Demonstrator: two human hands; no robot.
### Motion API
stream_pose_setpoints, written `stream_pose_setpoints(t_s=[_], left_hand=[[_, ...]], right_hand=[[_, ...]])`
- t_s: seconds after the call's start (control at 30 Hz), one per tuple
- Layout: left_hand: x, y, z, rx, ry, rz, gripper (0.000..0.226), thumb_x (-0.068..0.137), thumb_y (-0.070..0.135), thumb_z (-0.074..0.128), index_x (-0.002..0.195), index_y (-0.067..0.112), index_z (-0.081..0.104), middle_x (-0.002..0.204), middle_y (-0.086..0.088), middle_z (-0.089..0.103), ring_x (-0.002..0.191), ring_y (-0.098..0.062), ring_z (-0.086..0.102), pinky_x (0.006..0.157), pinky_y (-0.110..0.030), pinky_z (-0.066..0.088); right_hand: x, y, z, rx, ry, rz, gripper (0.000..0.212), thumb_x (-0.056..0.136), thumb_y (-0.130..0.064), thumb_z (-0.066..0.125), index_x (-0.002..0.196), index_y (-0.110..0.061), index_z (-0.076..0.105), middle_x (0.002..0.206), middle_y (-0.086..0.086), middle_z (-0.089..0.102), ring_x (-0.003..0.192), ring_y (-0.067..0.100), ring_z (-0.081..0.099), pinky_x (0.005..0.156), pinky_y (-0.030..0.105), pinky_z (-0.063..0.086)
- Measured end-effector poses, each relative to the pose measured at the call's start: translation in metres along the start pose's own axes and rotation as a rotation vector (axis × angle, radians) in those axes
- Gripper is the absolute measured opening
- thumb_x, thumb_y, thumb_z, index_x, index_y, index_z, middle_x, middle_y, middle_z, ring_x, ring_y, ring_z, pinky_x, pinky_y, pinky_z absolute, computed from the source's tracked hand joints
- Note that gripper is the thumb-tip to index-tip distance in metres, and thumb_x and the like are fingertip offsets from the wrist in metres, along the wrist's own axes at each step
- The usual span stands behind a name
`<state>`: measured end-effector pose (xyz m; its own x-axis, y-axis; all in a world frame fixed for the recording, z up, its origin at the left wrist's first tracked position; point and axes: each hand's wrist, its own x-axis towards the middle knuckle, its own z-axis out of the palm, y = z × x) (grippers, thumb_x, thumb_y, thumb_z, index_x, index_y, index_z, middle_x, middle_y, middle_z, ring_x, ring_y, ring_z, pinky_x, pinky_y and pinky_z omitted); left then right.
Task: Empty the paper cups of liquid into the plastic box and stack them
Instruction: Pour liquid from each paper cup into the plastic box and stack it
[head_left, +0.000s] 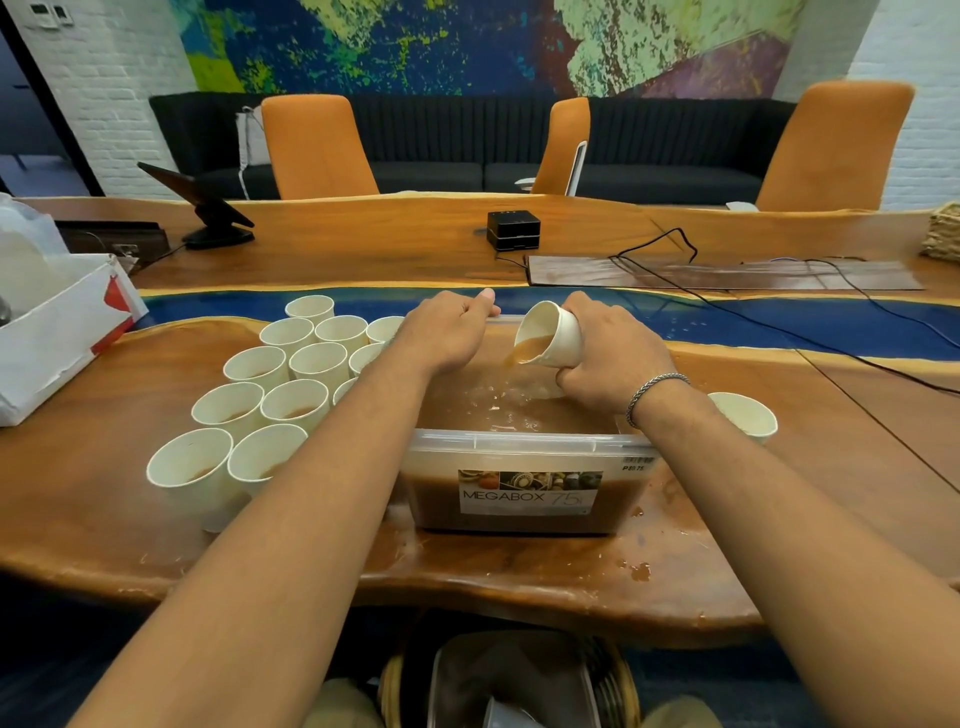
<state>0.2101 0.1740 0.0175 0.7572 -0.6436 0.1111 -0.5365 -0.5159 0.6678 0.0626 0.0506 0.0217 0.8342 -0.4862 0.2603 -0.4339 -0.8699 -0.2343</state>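
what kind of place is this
Probably an office meeting room or lounge: a long wooden table with orange chairs along its far side, a dark sofa under a painted mural, and a tablet on a stand.

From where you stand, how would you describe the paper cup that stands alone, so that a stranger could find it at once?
Find the clear plastic box of brown liquid in the middle of the wooden table. Just right of it, beside the right forearm, stands one white paper cup. All the other upright cups crowd together left of the box; this one has no neighbour.
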Motion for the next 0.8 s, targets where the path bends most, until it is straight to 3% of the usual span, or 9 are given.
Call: stream_pose_setpoints(t_s=[0.33,0.8], left_hand=[[0.0009,-0.0004,0.0017,0.015,0.009,0.0,0.051,0.108,0.049,0.025,0.129,0.03,0.068,0.14,-0.005,0.059,0.126,-0.023,0.052,0.1,-0.036,0.04],[0.0002,-0.0014,-0.0006,0.005,0.002,0.008,0.051,0.108,0.05,0.026,0.128,0.03,0.069,0.14,-0.005,0.06,0.128,-0.024,0.052,0.107,-0.042,0.04]], right_hand=[[-0.0013,-0.0009,-0.0008,-0.018,0.057,0.0,0.062,0.079,-0.029,0.08,0.129,-0.025,0.043,0.121,0.0,0.057,0.109,0.019,0.049,0.074,0.033,0.042],[-0.0019,-0.0013,-0.002,-0.059,0.111,-0.006,0.061,0.081,-0.025,0.077,0.131,-0.023,0.043,0.125,0.001,0.056,0.116,0.022,0.047,0.079,0.034,0.043]])
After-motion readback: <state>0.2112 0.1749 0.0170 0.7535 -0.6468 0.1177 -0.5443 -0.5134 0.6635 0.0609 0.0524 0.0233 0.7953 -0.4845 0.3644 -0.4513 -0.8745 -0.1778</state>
